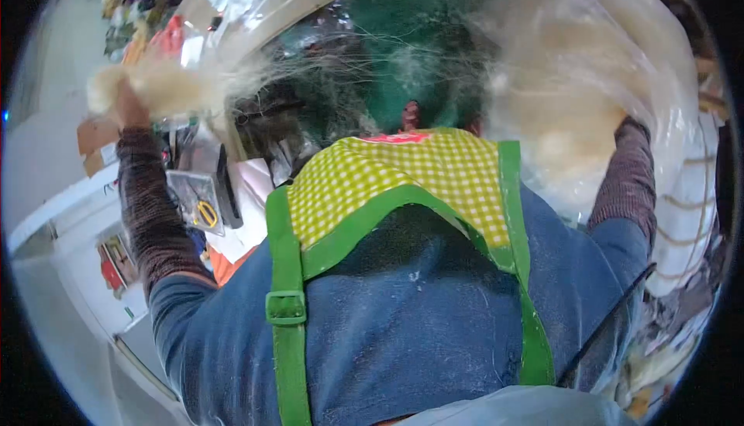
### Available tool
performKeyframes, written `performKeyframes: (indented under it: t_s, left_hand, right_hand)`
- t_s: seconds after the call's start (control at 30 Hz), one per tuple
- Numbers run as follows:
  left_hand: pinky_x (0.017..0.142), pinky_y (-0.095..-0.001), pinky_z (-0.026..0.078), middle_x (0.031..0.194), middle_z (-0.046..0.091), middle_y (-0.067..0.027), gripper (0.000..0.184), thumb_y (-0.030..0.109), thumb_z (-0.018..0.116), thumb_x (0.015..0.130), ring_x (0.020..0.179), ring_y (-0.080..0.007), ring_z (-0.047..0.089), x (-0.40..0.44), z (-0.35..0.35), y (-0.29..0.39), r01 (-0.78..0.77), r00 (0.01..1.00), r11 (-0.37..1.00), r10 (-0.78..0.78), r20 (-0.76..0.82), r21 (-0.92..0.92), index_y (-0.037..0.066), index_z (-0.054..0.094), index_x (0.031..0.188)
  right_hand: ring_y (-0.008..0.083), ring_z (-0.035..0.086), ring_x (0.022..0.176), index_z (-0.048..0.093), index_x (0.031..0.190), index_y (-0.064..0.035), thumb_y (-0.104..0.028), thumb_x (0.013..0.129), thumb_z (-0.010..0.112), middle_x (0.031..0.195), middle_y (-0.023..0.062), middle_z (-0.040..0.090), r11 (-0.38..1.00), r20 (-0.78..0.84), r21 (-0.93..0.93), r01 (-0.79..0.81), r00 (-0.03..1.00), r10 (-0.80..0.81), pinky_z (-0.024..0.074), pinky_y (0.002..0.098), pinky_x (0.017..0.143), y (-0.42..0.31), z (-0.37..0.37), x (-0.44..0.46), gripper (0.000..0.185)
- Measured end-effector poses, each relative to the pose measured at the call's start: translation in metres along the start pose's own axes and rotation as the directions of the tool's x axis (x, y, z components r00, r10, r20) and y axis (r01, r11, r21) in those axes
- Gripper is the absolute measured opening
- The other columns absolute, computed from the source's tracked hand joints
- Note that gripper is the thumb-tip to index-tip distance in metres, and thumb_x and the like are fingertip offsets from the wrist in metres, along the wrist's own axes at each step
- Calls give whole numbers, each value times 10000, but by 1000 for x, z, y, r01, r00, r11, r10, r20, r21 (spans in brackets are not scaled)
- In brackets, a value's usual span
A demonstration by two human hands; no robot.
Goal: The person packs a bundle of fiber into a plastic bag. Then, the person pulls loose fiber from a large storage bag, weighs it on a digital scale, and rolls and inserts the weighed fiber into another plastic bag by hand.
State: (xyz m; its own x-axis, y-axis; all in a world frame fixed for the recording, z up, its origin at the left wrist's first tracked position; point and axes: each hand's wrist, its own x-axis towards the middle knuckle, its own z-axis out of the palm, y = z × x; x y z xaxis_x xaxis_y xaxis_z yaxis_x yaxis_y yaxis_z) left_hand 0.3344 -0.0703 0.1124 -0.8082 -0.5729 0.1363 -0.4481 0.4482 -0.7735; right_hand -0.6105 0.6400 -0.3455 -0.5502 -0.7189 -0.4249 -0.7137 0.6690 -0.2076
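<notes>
My left hand (130, 106) is raised at the far left, closed around a fluffy bundle of cream-coloured fibre (167, 89). Loose, thin strands trail from the bundle across to the right. On the right side, a large clear plastic bag (668, 54) bulges with more pale fibre (562, 77). My right hand (622, 124) reaches in at the bag, where fibre and plastic hide its fingers. Whether it grips anything cannot be seen.
A clear box (198, 193) with yellow-handled scissors (206, 213) sits by my left arm. A cardboard box (97, 143) lies beyond it. Dark and green material (403, 62) spreads ahead. White sacks (686, 209) stand at the right. I wear a green checked apron (395, 182).
</notes>
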Motion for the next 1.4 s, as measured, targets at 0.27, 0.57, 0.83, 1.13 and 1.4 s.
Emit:
performKeyframes:
  t_s: [0.27,0.57,0.83,1.13,1.4]
  left_hand:
    - [779,-334,476,1050,551,-155,535,227,609,727,936,-266,562,106,-186,236,-285,923,684,6,-385,-672,-3,431,1176]
    - [800,-309,470,988,596,-161,533,295,600,745,903,-195,584,173,-226,326,-366,914,52,-166,-369,-929,-32,457,1140]
    - [775,-307,469,963,613,-127,445,287,599,784,885,-152,589,204,-115,369,-562,795,436,520,-312,-703,31,499,1134]
    - [920,-354,400,1189,506,-86,418,253,512,850,1058,-238,506,148,-179,399,-331,895,-758,-64,-441,-562,83,435,1225]
    - [898,-397,412,1167,519,-118,380,221,527,830,1076,-263,498,145,-138,420,-375,925,-571,-177,-337,-730,63,486,1173]
  right_hand:
    - [341,508,1034,549,1046,27,-254,706,649,1075,225,547,941,354,-302,153,934,-38,369,397,921,-262,-56,-90,453]
    - [234,514,1060,458,1221,-36,-246,807,534,1190,148,518,677,193,562,475,721,-666,390,324,917,-555,-159,-99,470]
    - [230,569,781,547,1069,-20,-133,813,539,903,115,600,696,-490,-37,717,594,-638,467,303,740,-606,-192,-161,280]
    - [199,518,1024,479,1171,-23,-199,846,545,1149,93,533,-243,-676,722,648,586,-446,410,330,892,-661,-104,-123,376]
    - [210,529,1027,402,1243,-11,-232,881,500,1174,104,508,-291,-191,955,66,883,-429,439,328,866,-684,-95,-123,435]
